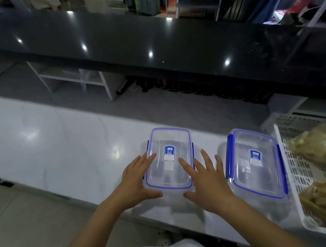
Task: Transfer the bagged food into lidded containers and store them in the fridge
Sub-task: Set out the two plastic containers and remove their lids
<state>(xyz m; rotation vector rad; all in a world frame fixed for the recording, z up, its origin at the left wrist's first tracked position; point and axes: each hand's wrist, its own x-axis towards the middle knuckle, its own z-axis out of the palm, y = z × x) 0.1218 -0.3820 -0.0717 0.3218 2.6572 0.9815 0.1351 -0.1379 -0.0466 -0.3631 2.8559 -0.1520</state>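
At the white table [60, 145], my 2 hands bracket the nearer clear container [170, 158], lid on and empty as far as I can see. My left hand [135, 181] lies flat against its left wall, fingers [149, 159] straight and reaching over the lid's edge, thumb along the near rim. My right hand [208, 182] is spread on the other side, fingers [184, 163] straight, forefinger resting on the lid near the blue label; neither hand is curled round anything.

A second lidded container [257, 164] stands just right of the first, its blue clips down. Farther right again, a white slotted basket [290, 170] holds the bagged food [316, 147], pale and stringy in clear bags, with another bag [321, 196] nearer me.

The container looks light, stiff and smooth, so I judge it could skid on the glossy table; steadying both long walls seems wise while the side clips are lifted. The bags appear soft and slack, best gathered from below.
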